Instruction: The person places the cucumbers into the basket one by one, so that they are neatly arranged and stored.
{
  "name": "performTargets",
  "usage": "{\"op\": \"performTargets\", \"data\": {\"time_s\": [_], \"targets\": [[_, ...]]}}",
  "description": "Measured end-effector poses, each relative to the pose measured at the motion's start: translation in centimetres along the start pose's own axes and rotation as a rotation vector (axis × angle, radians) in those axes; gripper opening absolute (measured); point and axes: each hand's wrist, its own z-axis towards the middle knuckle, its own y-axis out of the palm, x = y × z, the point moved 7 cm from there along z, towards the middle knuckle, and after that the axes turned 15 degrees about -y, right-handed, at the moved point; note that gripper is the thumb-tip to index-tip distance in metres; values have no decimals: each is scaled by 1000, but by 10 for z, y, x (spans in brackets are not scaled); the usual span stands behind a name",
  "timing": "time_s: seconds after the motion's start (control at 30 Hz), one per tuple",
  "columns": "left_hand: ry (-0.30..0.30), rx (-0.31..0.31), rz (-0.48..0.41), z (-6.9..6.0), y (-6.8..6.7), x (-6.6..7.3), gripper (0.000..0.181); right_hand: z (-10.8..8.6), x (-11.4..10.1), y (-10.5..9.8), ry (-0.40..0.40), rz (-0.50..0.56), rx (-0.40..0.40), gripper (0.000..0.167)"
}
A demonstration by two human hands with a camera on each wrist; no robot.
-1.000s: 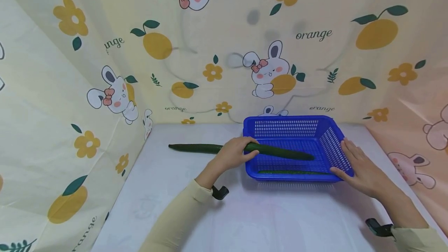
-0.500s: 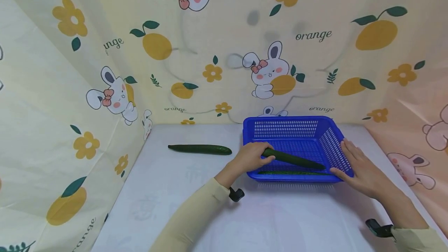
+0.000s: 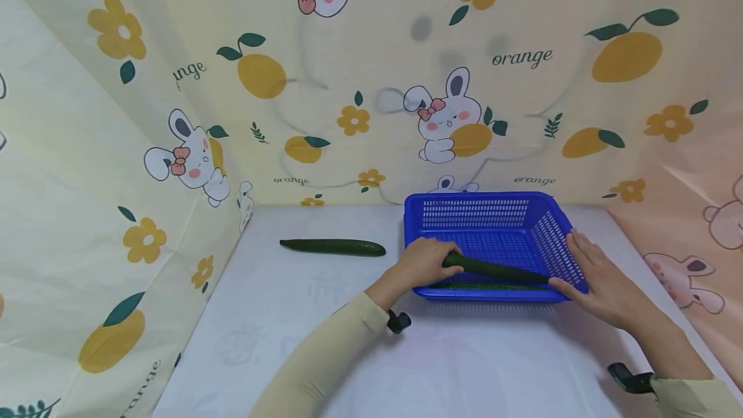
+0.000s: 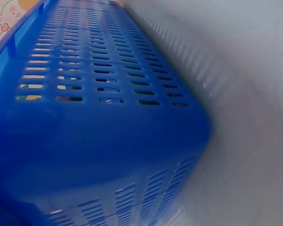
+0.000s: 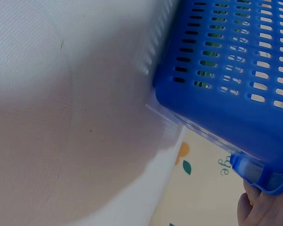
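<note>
My left hand [image 3: 426, 262] grips one end of a dark green cucumber [image 3: 502, 270], which lies slantwise inside a blue plastic basket [image 3: 473, 213]. A second cucumber [image 3: 487, 286] rests along the basket's near side, mostly hidden by the rim. Against the basket's right end rests my right hand [image 3: 606, 282], its fingers straight along the outside and the thumb at the near corner. Left of the basket, a third cucumber [image 3: 332, 248] lies on the table. In the left wrist view only the basket's slotted outer wall [image 4: 94, 132] shows; the hand is out of sight there.
The basket stands toward the back of a white-covered table [image 3: 453, 366]. Behind it hangs a cream curtain [image 3: 348, 50] printed with rabbits and oranges, and similar cloth closes off both sides. The right wrist view shows the basket's slotted corner [image 5: 217, 94] just above the tabletop.
My left hand has carried its cucumber rightward and toward the near side, lower into the basket. The cucumber left on the table came fully into sight. My right hand has stayed put.
</note>
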Motion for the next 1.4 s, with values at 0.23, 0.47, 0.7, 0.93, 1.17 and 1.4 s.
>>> {"op": "performTargets", "data": {"time_s": [0.23,0.47,0.7,0.93,1.17,1.4], "targets": [[-12,-12,-124,-4,-8,-1,35,0,0,-1,6,4,-9,106],[-28,58,-283,-13,-33,-23,33,-1,0,-1,5,8,-3,106],[-104,143,-341,-25,-52,-68,34,0,1,-1,3,5,1,106],[-195,156,-382,-39,-52,-120,35,0,1,0,5,12,-3,106],[-234,140,-408,-57,-49,-166,35,-1,2,0,-5,14,3,105],[-317,92,-418,-74,-44,-207,38,-1,1,0,1,11,-6,105]]}}
